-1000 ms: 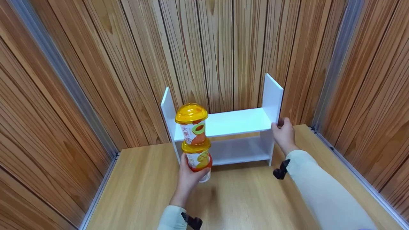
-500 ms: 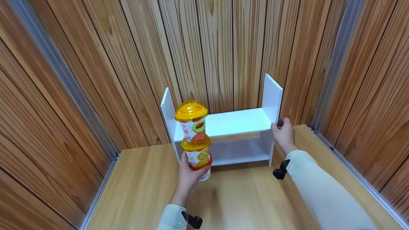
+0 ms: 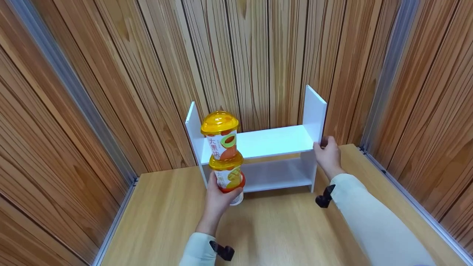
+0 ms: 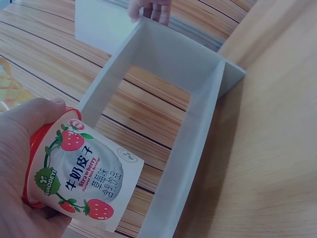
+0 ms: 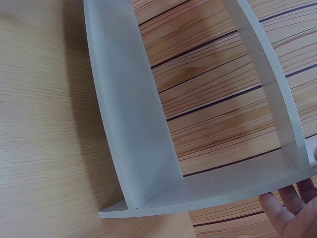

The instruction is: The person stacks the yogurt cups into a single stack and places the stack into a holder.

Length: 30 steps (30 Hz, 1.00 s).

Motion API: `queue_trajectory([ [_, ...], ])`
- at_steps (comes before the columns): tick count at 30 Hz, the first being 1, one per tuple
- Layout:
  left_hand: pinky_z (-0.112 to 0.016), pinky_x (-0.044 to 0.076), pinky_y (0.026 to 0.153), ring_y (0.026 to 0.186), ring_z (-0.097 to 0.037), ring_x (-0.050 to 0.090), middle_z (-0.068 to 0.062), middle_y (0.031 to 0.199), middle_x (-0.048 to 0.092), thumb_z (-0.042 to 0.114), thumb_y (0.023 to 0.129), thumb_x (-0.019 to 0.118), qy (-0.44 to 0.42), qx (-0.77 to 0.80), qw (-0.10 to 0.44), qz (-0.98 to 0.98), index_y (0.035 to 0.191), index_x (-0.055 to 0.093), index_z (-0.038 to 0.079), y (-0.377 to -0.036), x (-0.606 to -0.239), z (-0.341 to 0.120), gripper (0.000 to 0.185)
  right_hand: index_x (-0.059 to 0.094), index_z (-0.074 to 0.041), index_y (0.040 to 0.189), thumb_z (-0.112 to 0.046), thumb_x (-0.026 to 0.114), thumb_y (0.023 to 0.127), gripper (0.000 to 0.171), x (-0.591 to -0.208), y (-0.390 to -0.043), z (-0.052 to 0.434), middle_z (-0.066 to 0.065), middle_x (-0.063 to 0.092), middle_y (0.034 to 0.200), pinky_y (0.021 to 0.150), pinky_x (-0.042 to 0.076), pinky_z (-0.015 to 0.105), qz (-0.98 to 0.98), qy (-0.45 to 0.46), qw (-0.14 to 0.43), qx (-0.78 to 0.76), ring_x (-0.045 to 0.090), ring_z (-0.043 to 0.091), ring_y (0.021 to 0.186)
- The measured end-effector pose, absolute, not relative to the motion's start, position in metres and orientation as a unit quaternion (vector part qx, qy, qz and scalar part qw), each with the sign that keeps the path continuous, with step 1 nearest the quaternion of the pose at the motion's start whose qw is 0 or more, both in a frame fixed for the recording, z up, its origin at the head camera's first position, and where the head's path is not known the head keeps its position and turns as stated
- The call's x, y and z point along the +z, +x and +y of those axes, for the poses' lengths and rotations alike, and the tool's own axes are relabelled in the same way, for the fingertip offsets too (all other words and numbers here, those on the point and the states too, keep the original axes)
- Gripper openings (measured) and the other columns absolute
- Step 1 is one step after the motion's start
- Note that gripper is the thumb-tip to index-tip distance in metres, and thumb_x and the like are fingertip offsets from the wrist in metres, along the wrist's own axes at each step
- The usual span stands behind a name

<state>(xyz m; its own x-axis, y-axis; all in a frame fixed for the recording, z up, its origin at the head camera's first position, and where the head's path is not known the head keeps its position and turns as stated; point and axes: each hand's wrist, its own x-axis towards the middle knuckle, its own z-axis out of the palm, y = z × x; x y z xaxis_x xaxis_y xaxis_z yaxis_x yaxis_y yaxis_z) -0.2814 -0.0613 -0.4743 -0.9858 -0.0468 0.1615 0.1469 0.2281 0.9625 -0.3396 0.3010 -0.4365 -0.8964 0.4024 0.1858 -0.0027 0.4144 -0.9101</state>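
My left hand (image 3: 218,203) grips a strawberry milk cup (image 4: 91,171) around its red rim, and the white lower part of this cup shows below the hand in the head view. Two fruit cups are stacked on top of it. The lower fruit cup (image 3: 228,178) has a yellow lid; the upper fruit cup (image 3: 223,146) has a yellow domed lid. This stack is held in front of the left end of a white two-tier shelf (image 3: 275,139). At the shelf's right side panel, my right hand (image 3: 329,157) pinches the front edge near the upper board.
The shelf stands on a wooden table (image 3: 166,221) close to the wood-panelled back wall (image 3: 255,66). Side walls with metal corner posts (image 3: 391,66) close in the space at left and right. Both shelf side panels rise above the upper board.
The left hand has lifted the stack of cups slightly, and the stack's top has shifted a little to the left. The right hand and shelf stay in place.
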Motion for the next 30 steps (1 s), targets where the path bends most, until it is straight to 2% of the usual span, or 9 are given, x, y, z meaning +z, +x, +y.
queue_trajectory([
  [8, -0.044, 0.040, 0.096, 0.113, -0.015, 0.044, 0.013, 0.125, 0.041, 0.039, 0.057, 0.086, -0.037, -0.614, 0.080, -0.785, 0.131, 0.030, 0.041, -0.283, -0.466, -0.060, 0.093, 0.032, -0.004, 0.134, -0.031, 0.045, 0.095, 0.049, -0.437, -0.338, 0.301, 0.020, 0.043, 0.129, 0.091, 0.044, 0.044, -0.819, -0.125, 0.172, 0.532, 0.045, 0.032, 0.116],
  [17, -0.044, 0.040, 0.096, 0.114, -0.016, 0.043, 0.009, 0.125, 0.041, 0.032, 0.061, 0.085, -0.068, -0.613, 0.098, -0.781, 0.131, 0.033, 0.037, -0.287, -0.457, -0.059, 0.088, 0.038, -0.002, 0.128, -0.028, 0.048, 0.094, 0.044, -0.437, -0.340, 0.303, 0.020, 0.046, 0.125, 0.089, 0.045, 0.042, -0.823, -0.120, 0.194, 0.520, 0.047, 0.032, 0.113],
  [24, -0.044, 0.039, 0.096, 0.114, -0.017, 0.043, 0.010, 0.126, 0.039, 0.033, 0.060, 0.086, -0.065, -0.617, 0.092, -0.779, 0.131, 0.032, 0.038, -0.288, -0.447, -0.059, 0.090, 0.037, -0.003, 0.129, -0.030, 0.048, 0.095, 0.044, -0.437, -0.339, 0.304, 0.019, 0.046, 0.125, 0.090, 0.045, 0.043, -0.820, -0.121, 0.185, 0.528, 0.047, 0.032, 0.113],
  [30, -0.041, 0.039, 0.097, 0.113, -0.013, 0.043, 0.013, 0.125, 0.039, 0.038, 0.058, 0.086, -0.047, -0.623, 0.084, -0.777, 0.132, 0.029, 0.039, -0.287, -0.439, -0.057, 0.093, 0.037, -0.003, 0.129, -0.030, 0.048, 0.095, 0.045, -0.437, -0.339, 0.303, 0.018, 0.045, 0.125, 0.090, 0.045, 0.043, -0.817, -0.123, 0.184, 0.533, 0.047, 0.032, 0.114],
])
